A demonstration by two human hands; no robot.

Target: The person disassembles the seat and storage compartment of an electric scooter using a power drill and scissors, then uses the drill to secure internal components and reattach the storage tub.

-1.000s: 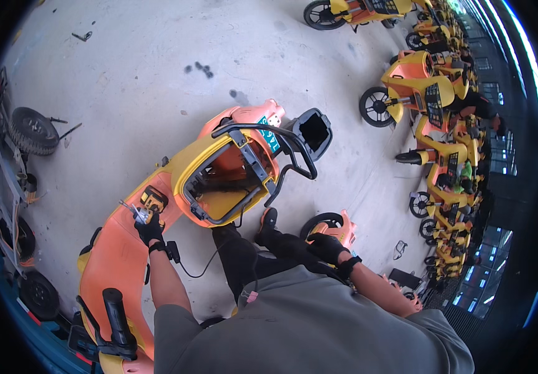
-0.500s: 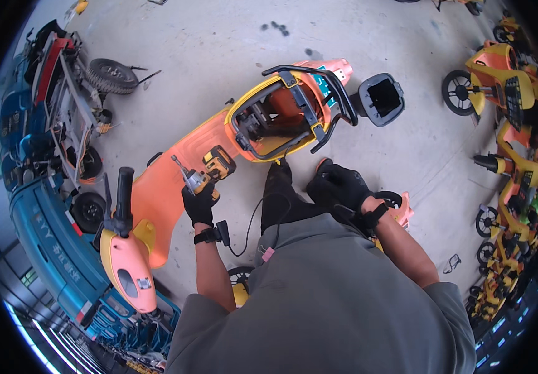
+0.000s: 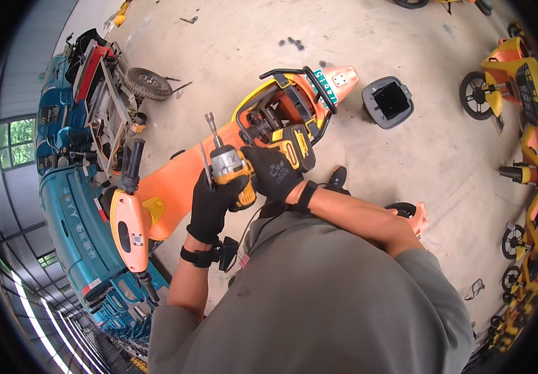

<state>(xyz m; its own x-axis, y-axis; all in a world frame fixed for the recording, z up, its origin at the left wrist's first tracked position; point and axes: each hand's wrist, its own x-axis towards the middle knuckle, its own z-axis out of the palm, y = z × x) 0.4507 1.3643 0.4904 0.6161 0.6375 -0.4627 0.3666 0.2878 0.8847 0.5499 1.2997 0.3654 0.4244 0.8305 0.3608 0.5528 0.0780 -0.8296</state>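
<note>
A yellow-and-grey cordless impact driver [image 3: 226, 163] is held up in front of me, its long bit pointing away. My left hand [image 3: 213, 204], in a black glove, is closed round the driver's body. A thin metal rod [image 3: 206, 161] rises beside the left fingers; how it is held I cannot make out. My gloved right hand [image 3: 274, 173] wraps the handle, near the black-and-yellow battery [image 3: 299, 147]. Beyond the tool stands an orange-and-yellow scooter [image 3: 178, 177], its seat compartment [image 3: 272, 111] uncovered and partly hidden by the driver and right hand.
A grey bin-like container [image 3: 388, 103] with a dark opening rests on the floor beyond the scooter's rear. Teal vehicles [image 3: 72, 218] and a stripped frame with a loose wheel [image 3: 148, 83] line the left. Yellow scooters [image 3: 534, 93] crowd the right.
The driver has come up and closer in my left hand. My right hand has moved left from near my right leg and taken hold of the handle.
</note>
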